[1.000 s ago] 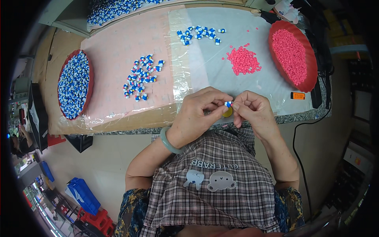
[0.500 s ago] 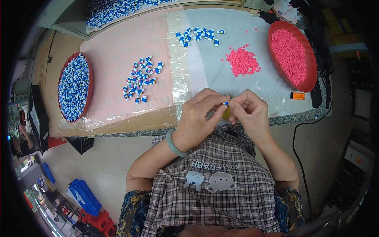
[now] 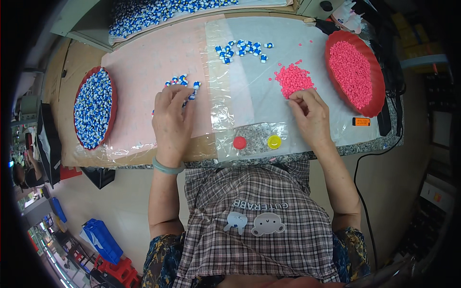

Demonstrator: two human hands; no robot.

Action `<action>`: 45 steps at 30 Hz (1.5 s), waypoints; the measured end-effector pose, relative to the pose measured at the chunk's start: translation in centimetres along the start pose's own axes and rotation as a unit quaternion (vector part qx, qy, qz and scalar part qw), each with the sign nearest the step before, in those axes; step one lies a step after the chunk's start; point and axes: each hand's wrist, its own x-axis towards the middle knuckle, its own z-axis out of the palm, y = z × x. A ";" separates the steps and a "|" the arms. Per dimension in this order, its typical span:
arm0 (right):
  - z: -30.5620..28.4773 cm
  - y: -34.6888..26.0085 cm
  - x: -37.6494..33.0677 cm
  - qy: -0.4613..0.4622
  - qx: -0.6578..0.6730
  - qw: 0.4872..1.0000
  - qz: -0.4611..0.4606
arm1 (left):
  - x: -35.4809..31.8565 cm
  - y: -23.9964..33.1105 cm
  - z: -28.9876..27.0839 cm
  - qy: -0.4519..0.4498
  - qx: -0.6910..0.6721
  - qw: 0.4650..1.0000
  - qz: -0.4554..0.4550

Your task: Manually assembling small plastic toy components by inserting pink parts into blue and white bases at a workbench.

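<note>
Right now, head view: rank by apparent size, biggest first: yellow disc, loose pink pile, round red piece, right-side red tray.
1. Right-side red tray
2. Loose pink pile, lower edge partly hidden by the right hand
3. Yellow disc and round red piece: look alike, so unranked

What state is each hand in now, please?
Left hand: fingers curled over small blue-white pieces; grip hidden.
Right hand: fingertips at small pink bead pile; hold unclear.
</note>
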 end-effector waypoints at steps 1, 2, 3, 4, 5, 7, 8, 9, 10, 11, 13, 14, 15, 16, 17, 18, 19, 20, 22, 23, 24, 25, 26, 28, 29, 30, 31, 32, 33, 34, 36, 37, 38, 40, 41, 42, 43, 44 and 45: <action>0.3 0.0 0.1 0.003 -0.031 0.999 -0.027 | 0.5 0.8 -0.1 0.008 -0.007 1.000 -0.006; 0.4 0.0 0.3 0.007 -0.062 0.997 -0.053 | 0.9 1.4 0.0 0.016 -0.014 1.000 -0.011; 0.6 0.1 0.2 0.007 -0.063 0.996 -0.056 | 1.2 1.7 0.5 0.019 -0.013 1.000 -0.011; 0.6 0.1 0.2 0.000 -0.092 0.993 -0.071 | 1.8 1.9 1.0 0.006 -0.026 0.999 0.019; 0.6 0.1 0.2 -0.006 -0.122 0.989 -0.085 | 2.5 2.2 1.6 -0.006 -0.039 0.998 0.050; 0.1 0.0 0.4 -0.038 -0.109 0.991 -0.072 | 4.0 2.8 3.4 -0.023 -0.046 0.995 0.085; -0.2 -0.1 0.6 -0.070 -0.096 0.991 -0.056 | 4.9 3.2 4.4 -0.043 -0.054 0.990 0.121; -0.6 -0.1 0.7 -0.071 -0.096 0.991 -0.057 | 5.8 3.6 5.7 -0.042 -0.054 0.990 0.120; -0.9 -0.1 0.9 -0.097 -0.091 0.989 -0.062 | 6.7 3.8 7.0 -0.046 -0.050 0.988 0.138; -1.3 -0.1 1.0 -0.121 -0.088 0.987 -0.065 | 7.6 4.0 8.2 -0.051 -0.049 0.985 0.157; -1.9 -0.4 1.3 -0.137 -0.060 0.988 -0.050 | 8.7 4.3 10.1 -0.056 -0.043 0.983 0.172; -2.1 -0.4 1.3 -0.151 -0.032 0.987 -0.033 | 9.2 4.3 10.7 -0.062 -0.037 0.979 0.188; -2.2 -0.3 1.2 -0.150 -0.033 0.988 -0.031 | 9.6 4.3 11.0 -0.063 -0.039 0.979 0.189; -2.3 -0.2 1.0 -0.132 -0.017 0.991 -0.001 | 10.0 4.2 11.3 -0.073 -0.014 0.972 0.225; -2.3 -0.1 0.9 -0.113 -0.001 0.993 0.030 | 10.2 4.1 11.5 -0.082 0.011 0.962 0.260; -2.3 0.1 0.8 -0.112 -0.002 0.993 0.033 | 10.2 4.1 11.6 -0.084 0.009 0.961 0.262; -2.3 0.2 0.7 -0.101 -0.013 0.995 0.003 | 10.3 4.1 11.7 -0.085 0.010 0.959 0.269; -2.2 0.2 0.6 -0.089 -0.024 0.995 -0.026 | 10.3 4.1 11.7 -0.085 0.012 0.957 0.277; -1.8 0.5 0.7 -0.080 -0.036 0.995 -0.042 | 10.2 3.9 11.6 -0.090 0.022 0.953 0.288; -1.6 0.6 0.7 -0.071 -0.047 0.995 -0.059 | 10.2 3.9 11.6 -0.094 0.032 0.949 0.299; -1.6 0.6 0.7 -0.071 -0.047 0.995 -0.058 | 10.1 3.9 11.6 -0.095 0.032 0.949 0.299; -1.6 0.6 0.7 -0.071 -0.070 0.992 -0.075 | 9.9 4.0 11.6 -0.100 0.031 0.948 0.301; -1.6 0.6 0.8 -0.070 -0.092 0.989 -0.092 | 9.9 4.1 11.6 -0.106 0.030 0.947 0.303; -1.6 0.5 0.9 -0.075 -0.094 0.988 -0.097 | 9.7 4.0 11.4 -0.100 0.023 0.951 0.292; -1.6 0.5 1.0 -0.079 -0.096 0.987 -0.101 | 9.7 4.0 11.3 -0.095 0.015 0.954 0.282; -1.7 0.4 1.0 -0.080 -0.096 0.987 -0.101 | 9.5 3.9 11.3 -0.095 0.015 0.955 0.281; -1.9 0.1 1.1 -0.103 -0.101 0.985 -0.092 | 9.2 3.9 11.2 -0.089 -0.034 0.967 0.238; -2.1 -0.1 1.2 -0.125 -0.106 0.983 -0.082 | 8.9 3.9 11.1 -0.082 -0.084 0.974 0.193; -2.2 -0.2 1.2 -0.125 -0.107 0.983 -0.081 | 8.7 4.1 10.5 -0.082 -0.085 0.974 0.193; -2.4 -0.3 1.2 -0.131 -0.094 0.985 -0.066 | 8.5 4.5 9.5 -0.113 -0.153 0.972 0.140; -2.6 -0.4 1.1 -0.137 -0.081 0.986 -0.053 | 7.9 5.1 7.2 -0.141 -0.220 0.961 0.086; -2.4 -0.1 1.1 -0.137 -0.073 0.986 -0.054 | 7.5 5.3 6.4 -0.150 -0.241 0.957 0.054; -2.3 0.2 1.2 -0.137 -0.065 0.987 -0.054 | 6.9 5.4 5.8 -0.157 -0.263 0.952 0.022; -2.4 0.3 1.1 -0.132 -0.076 0.985 -0.079 | 5.6 5.4 4.9 -0.143 -0.285 0.948 0.007; -2.5 0.3 1.0 -0.127 -0.086 0.983 -0.103 | 5.0 5.4 4.6 -0.130 -0.305 0.943 -0.009; -2.5 0.1 1.0 -0.128 -0.086 0.982 -0.105 | 4.3 5.4 4.3 -0.129 -0.305 0.944 -0.009; -2.5 -0.2 1.0 -0.136 -0.098 0.981 -0.103 | 3.4 5.3 4.3 -0.136 -0.366 0.920 -0.046; -2.6 -0.3 1.0 -0.143 -0.110 0.978 -0.100 | 2.7 5.3 4.1 -0.142 -0.425 0.890 -0.083; -2.5 -0.3 1.0 -0.143 -0.110 0.978 -0.101 | 2.2 5.4 3.8 -0.141 -0.426 0.890 -0.083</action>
